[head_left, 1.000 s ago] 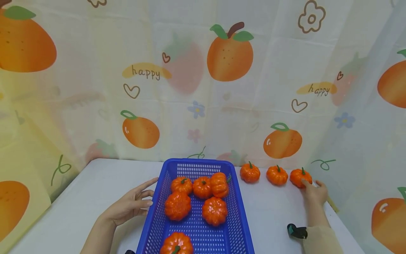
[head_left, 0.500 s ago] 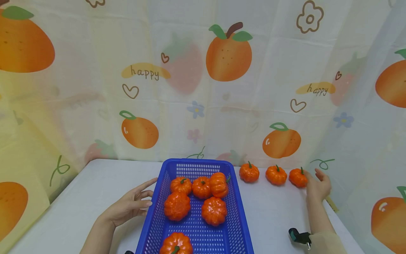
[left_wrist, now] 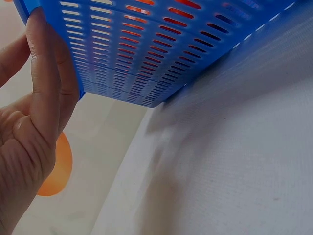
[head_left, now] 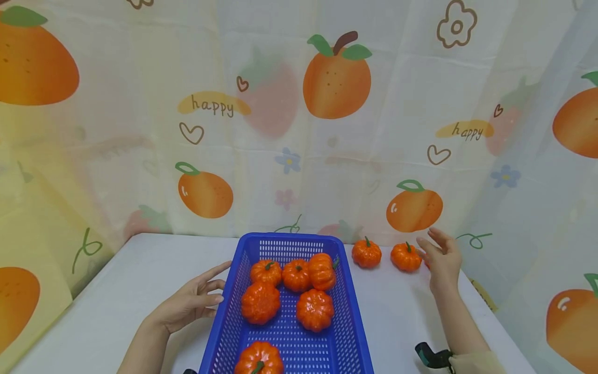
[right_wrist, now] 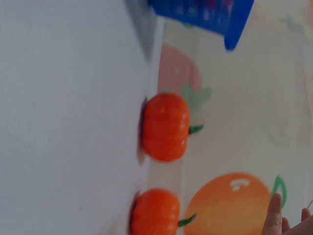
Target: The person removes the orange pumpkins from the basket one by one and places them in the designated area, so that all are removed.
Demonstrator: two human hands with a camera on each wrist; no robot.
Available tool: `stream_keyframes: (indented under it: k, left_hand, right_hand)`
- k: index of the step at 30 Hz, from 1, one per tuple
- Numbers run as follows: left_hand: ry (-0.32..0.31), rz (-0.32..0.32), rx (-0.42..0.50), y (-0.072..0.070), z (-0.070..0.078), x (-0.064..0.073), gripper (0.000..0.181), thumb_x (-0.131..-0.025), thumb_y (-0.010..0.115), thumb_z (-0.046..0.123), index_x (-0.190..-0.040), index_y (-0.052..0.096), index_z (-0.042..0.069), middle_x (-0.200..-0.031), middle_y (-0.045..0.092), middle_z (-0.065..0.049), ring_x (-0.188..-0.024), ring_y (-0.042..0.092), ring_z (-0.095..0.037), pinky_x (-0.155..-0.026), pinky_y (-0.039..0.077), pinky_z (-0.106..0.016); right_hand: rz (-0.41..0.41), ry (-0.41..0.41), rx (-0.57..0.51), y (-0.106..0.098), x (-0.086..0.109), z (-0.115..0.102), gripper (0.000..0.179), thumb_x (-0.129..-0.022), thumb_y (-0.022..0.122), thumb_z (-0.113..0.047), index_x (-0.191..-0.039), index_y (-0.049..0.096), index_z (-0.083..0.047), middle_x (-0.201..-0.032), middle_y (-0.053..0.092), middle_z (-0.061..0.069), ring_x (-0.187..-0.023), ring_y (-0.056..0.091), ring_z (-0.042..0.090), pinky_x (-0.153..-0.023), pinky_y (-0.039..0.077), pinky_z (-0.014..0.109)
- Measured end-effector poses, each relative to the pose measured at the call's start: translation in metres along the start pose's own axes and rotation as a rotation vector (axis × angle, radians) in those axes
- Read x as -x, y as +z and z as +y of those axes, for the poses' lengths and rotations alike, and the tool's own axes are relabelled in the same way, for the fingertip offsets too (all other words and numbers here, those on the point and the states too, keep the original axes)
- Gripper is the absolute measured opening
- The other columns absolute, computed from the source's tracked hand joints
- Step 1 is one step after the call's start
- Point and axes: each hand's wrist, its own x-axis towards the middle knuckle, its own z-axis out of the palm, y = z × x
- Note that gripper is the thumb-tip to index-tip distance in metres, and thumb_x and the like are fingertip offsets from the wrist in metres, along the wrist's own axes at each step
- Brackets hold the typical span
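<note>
A blue perforated basket [head_left: 352,311] holds several small orange toy pumpkins [head_left: 260,303]. At its left side is my left hand [head_left: 189,301], fingers loosely extended; in the left wrist view the fingertips [left_wrist: 38,22] touch the basket's upper edge. To the basket's right, a pumpkin [head_left: 366,253] with a green stem stands at the back of the table. Beside it is a second pumpkin [head_left: 406,257]. My right hand [head_left: 441,262] is raised just right of this one, fingers spread and holding nothing. It hides nearly all of a third pumpkin behind it.
The white table [head_left: 392,322] backs onto a curtain [head_left: 280,171] printed with fruit. A black device [head_left: 432,357] sits by the right wrist. A yellowish strip [head_left: 483,295] shows at the table's right edge.
My right hand has let go of the rightmost pumpkin, drawn back right, then lifted and moved left across it. The left hand and the basket stay put.
</note>
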Motion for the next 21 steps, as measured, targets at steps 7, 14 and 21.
stream_keyframes:
  k: [7, 14, 21]
  left_hand:
    - [0.005, -0.007, 0.01, 0.002, 0.001, 0.0, 0.074, -0.099, 0.049, 0.006, -0.159, 0.007, 0.014, -0.114, 0.061, 0.004, -0.098, 0.068, -0.009, -0.086, 0.06, -0.032]
    - [-0.003, -0.001, 0.009, 0.002, 0.001, 0.0, 0.075, -0.099, 0.05, 0.006, -0.159, 0.006, 0.015, -0.114, 0.06, 0.003, -0.098, 0.068, -0.01, -0.087, 0.06, -0.033]
    - [-0.005, 0.007, -0.003, 0.001, 0.001, 0.001, 0.075, -0.099, 0.05, 0.006, -0.159, 0.006, 0.015, -0.114, 0.06, 0.003, -0.098, 0.068, -0.01, -0.087, 0.06, -0.033]
  right_hand:
    - [-0.221, -0.042, -0.019, 0.021, 0.03, -0.01, 0.037, -0.091, 0.069, -0.012, -0.127, 0.057, -0.013, -0.118, 0.056, -0.01, -0.09, 0.066, 0.001, -0.075, 0.059, 0.017]
    - [-0.469, -0.095, 0.006, 0.037, 0.06, -0.018, 0.044, -0.095, 0.064, -0.009, -0.136, 0.048, -0.004, -0.12, 0.061, -0.014, -0.105, 0.066, 0.002, -0.083, 0.059, 0.021]
    - [-0.689, -0.126, 0.056, 0.053, 0.09, -0.024, 0.046, -0.093, 0.064, -0.005, -0.137, 0.049, -0.004, -0.124, 0.061, -0.015, -0.11, 0.065, 0.006, -0.088, 0.058, 0.023]
